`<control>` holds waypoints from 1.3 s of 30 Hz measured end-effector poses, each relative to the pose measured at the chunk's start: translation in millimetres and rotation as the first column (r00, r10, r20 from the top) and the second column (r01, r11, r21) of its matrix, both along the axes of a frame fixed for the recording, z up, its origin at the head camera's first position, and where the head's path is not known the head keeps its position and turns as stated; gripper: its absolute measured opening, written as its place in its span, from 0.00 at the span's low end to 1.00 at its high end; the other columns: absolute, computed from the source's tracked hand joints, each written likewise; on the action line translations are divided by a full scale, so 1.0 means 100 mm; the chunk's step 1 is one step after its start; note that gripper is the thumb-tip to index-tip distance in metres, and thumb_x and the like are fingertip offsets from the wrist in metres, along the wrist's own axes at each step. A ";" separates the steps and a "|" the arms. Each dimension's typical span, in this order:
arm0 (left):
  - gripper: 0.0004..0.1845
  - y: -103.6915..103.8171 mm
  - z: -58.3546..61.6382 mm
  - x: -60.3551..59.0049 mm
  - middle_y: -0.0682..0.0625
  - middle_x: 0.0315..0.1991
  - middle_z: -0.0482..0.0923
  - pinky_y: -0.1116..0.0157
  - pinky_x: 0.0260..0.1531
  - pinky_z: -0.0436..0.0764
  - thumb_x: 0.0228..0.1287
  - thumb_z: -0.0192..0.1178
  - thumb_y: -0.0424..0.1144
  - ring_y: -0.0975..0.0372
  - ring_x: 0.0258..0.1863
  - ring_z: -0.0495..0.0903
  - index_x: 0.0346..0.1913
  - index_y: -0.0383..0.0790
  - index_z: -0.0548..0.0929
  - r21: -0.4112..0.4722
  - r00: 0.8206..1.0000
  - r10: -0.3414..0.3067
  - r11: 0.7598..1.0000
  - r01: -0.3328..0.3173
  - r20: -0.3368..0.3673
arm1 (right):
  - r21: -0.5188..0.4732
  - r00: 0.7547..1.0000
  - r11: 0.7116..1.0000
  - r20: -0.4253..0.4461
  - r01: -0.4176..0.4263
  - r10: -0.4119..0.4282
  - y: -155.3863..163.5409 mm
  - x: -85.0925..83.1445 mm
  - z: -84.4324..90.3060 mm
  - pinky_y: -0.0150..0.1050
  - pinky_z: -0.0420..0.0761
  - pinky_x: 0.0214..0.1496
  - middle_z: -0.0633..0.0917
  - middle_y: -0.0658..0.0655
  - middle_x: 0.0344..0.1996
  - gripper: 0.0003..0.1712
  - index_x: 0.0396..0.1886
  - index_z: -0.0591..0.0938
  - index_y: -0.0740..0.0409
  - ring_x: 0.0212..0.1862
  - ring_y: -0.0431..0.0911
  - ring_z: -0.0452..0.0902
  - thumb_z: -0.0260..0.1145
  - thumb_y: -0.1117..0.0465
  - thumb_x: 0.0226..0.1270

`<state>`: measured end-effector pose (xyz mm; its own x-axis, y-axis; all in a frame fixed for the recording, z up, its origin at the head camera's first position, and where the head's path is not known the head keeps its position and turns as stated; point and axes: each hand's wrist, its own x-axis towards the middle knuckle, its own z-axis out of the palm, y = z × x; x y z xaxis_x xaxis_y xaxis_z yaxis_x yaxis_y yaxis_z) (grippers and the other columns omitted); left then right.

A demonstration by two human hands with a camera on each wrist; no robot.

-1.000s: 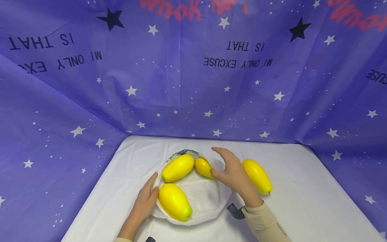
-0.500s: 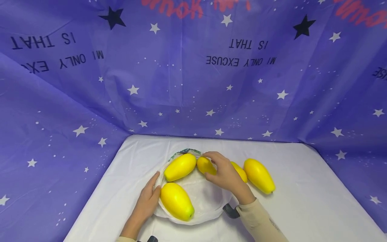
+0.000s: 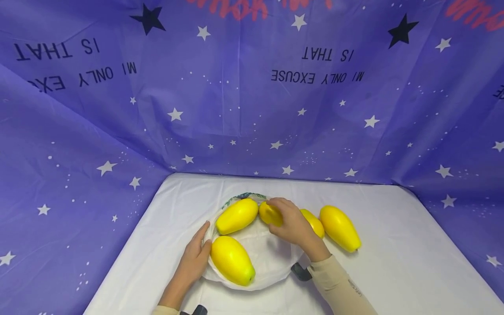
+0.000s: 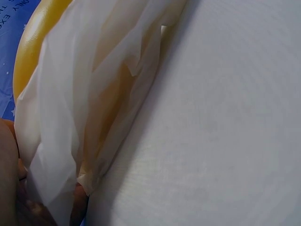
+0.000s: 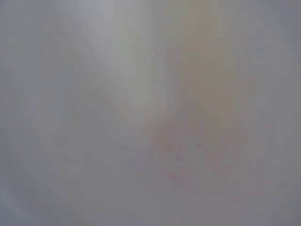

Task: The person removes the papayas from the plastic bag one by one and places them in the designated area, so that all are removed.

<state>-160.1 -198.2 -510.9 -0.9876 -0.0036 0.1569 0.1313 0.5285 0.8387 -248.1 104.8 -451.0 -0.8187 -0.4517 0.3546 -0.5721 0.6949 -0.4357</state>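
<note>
A white plastic bag [image 3: 271, 267] lies spread wide on the table, with yellow papayas in its mouth. One papaya [image 3: 233, 260] is at the near left and another papaya [image 3: 237, 216] at the back left. The left hand [image 3: 193, 258] holds the bag's left rim beside the near papaya; in the left wrist view the fingers are partly behind the folded bag [image 4: 61, 108]. At the bag's back right the right hand [image 3: 291, 223] grips a third papaya [image 3: 269, 213], its curled fingers covering part of it. The right wrist view is a pale blur.
Two more papayas lie right of the bag: one papaya [image 3: 313, 223] partly behind the right wrist, the other papaya [image 3: 340, 228] farther right. A white cloth covers the table [image 3: 409, 262]. A purple star-printed curtain [image 3: 252, 109] surrounds its back and sides.
The right hand has moved left and closed its fingers over the papaya at the bag's back right. A papaya behind that wrist has come into view. The left hand stays at the rim.
</note>
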 end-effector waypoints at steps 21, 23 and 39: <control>0.29 -0.03 -0.01 -0.02 0.46 0.75 0.54 0.47 0.71 0.52 0.76 0.45 0.36 0.50 0.74 0.52 0.76 0.40 0.55 -0.002 1.000 -0.015 1.000 0.015 -0.002 | 0.090 0.999 0.996 0.028 0.029 -0.032 -0.01 -0.11 -0.08 0.44 0.72 0.64 0.78 0.52 0.60 0.36 0.61 0.77 0.52 0.61 0.50 0.73 0.75 0.53 0.49; 0.29 -0.03 -0.01 -0.03 0.46 0.75 0.54 0.48 0.71 0.53 0.76 0.45 0.36 0.50 0.74 0.52 0.76 0.40 0.55 -0.006 1.000 -0.021 1.000 0.021 -0.008 | 0.090 0.999 0.995 0.032 0.037 -0.040 0.00 -0.11 -0.07 0.44 0.72 0.64 0.78 0.52 0.60 0.36 0.60 0.77 0.52 0.61 0.50 0.73 0.75 0.53 0.48; 0.29 -0.04 0.00 -0.02 0.45 0.75 0.54 0.47 0.71 0.52 0.76 0.46 0.35 0.49 0.74 0.52 0.76 0.40 0.55 0.002 0.999 -0.029 1.000 0.030 -0.017 | 0.081 0.993 0.994 0.084 0.075 -0.082 -0.07 -0.09 -0.14 0.47 0.77 0.57 0.77 0.52 0.54 0.39 0.62 0.77 0.50 0.51 0.48 0.77 0.78 0.50 0.47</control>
